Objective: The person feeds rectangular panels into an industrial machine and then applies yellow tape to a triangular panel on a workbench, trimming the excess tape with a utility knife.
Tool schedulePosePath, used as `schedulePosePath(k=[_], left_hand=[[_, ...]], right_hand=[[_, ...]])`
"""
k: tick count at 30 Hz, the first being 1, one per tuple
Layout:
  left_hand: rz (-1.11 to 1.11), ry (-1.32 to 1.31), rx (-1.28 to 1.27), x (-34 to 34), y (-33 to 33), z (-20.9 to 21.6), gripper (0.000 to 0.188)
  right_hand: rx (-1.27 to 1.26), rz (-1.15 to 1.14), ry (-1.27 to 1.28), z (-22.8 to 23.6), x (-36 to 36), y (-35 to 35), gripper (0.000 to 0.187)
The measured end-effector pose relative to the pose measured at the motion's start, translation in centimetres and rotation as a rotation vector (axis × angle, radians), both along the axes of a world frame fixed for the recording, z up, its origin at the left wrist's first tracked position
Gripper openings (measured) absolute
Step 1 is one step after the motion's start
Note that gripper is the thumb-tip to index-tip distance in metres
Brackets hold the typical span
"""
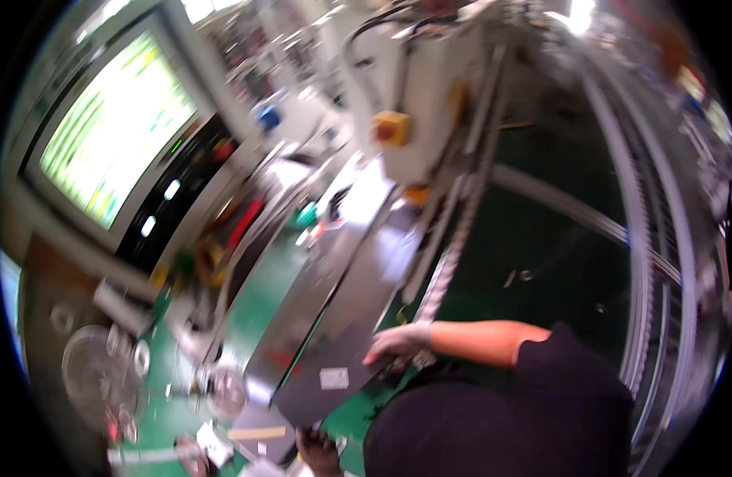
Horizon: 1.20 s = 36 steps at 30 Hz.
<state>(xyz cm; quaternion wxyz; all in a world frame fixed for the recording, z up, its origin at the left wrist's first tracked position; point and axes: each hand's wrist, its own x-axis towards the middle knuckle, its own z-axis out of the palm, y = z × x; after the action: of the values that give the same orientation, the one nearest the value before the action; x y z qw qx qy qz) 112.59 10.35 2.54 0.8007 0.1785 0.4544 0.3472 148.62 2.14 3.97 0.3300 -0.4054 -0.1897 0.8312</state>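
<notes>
1. Panel [306, 397], gray with a white label [334, 378], at the metal table's [358, 290] near end.
2. Right hand [398, 343]: fingers at the panel's right edge; blur hides whether they clamp it.
3. Left hand [320, 453]: near the panel's lower edge, fingers curled; cannot tell whether closed on anything.

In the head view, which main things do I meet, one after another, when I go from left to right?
Large bright screen, dark grey flat sheet with white rectangular label, person's right hand, long grey metal rail.
</notes>
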Motion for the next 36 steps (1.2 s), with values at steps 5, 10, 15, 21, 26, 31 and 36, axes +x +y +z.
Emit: schedulePosePath(k=[5, 10, 15, 21, 26, 31, 36], left_hand=[[-0.414, 0.120, -0.101, 0.4, 1.9, -2.3, 0.031], [-0.667, 0.476, 0.123, 5.5, 3.0, 1.0, 0.059], [-1.046, 0.878, 0.804, 10.0, 6.5, 0.9, 0.053], [-1.194, 1.049, 0.914, 18.6, 5.6, 2.8, 0.056], [-1.208, 0.913, 0.743, 22.6, 5.8, 2.7, 0.050], [-1.162, 0.755, 0.607, 29.0, 4.6, 4.1, 0.044], [-1.132, 0.500, 0.412, 37.0, 3.5, 4.5, 0.039]], right_hand=[[0.116, -0.567, -0.232, -4.1, 4.1, -1.7, 0.031], [0.032, -1.080, -0.259, -0.3, 3.4, -3.0, 0.038], [0.280, -1.079, -0.410, -3.5, 1.8, -0.8, 0.043], [0.237, -0.873, -0.386, -1.3, 5.2, -3.8, 0.090], [0.234, -0.906, -0.227, -1.1, 7.5, -3.2, 0.094], [0.203, -0.961, -0.147, -1.1, 10.6, -3.7, 0.098], [0.241, -1.101, -0.241, -1.2, 13.2, -3.2, 0.101]])
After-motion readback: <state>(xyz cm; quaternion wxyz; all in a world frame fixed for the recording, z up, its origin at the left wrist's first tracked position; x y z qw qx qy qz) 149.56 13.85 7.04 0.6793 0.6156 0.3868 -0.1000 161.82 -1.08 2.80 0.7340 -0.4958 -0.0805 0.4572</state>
